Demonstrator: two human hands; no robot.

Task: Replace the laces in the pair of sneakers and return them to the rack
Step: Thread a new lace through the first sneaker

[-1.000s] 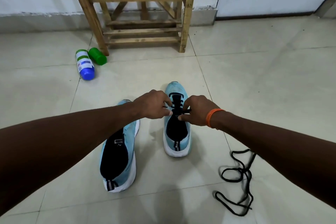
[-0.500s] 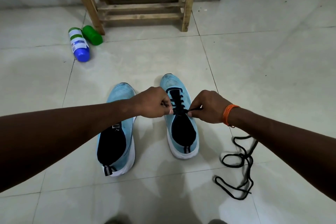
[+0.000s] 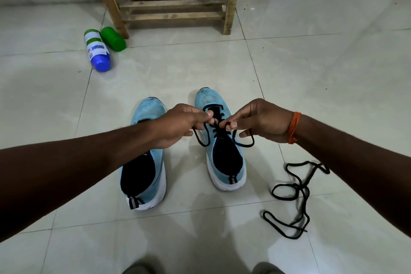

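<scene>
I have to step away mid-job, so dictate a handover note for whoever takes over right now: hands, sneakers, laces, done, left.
Left hand: fingers pinch one end of the black lace on the right sneaker. Right hand: pinches the other end.
Left sneaker stands beside it on the floor, its eyelets hidden by the forearm. Spare lace lies on the floor, right.
Done: right sneaker threaded.
Left: tie it, probably lace the left one, put both on the rack.

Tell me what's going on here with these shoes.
A person is lacing one light blue sneaker: the left hand and the right hand each pinch a loop of its black lace above the eyelets. The second sneaker stands beside it, its eyelets hidden by the forearm. A loose black lace lies to the right; the wooden rack stands behind.
</scene>
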